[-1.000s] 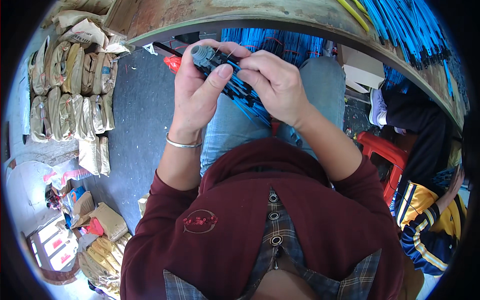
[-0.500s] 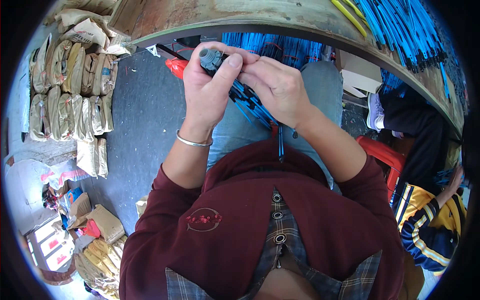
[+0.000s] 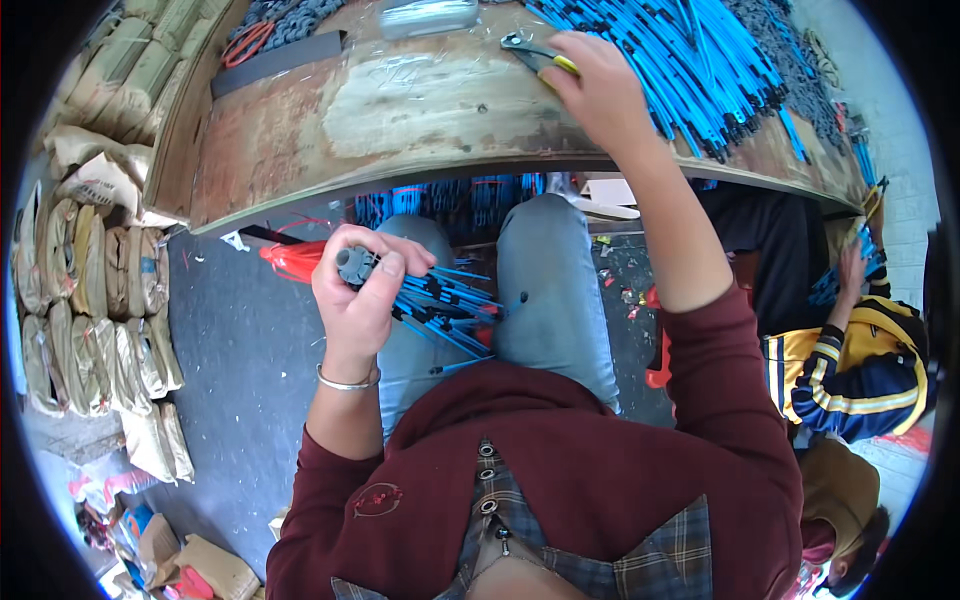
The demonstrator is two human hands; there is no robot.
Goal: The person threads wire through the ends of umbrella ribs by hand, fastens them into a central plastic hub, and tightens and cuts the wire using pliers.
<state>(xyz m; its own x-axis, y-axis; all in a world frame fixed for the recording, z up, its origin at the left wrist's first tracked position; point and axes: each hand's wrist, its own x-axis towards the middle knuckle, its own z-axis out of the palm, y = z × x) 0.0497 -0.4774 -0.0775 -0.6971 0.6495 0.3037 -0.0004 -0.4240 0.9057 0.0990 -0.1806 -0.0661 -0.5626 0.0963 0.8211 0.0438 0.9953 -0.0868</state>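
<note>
The left hand (image 3: 358,288) was closed around a bundle of blue rods (image 3: 438,300) with a grey end piece (image 3: 354,265), left of the frame's centre. The right hand (image 3: 603,88) gripped yellow-handled pliers (image 3: 545,52) at the worktop (image 3: 420,125), upper centre.

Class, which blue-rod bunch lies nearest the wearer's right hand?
The wide pile on the tabletop, beside the right hand; the bunch in the left hand and bundles beneath the tabletop are farther.

One plier-like tool (image 3: 540,50), one bracelet (image 3: 346,385), perhaps two co-workers (image 3: 862,368)
</note>
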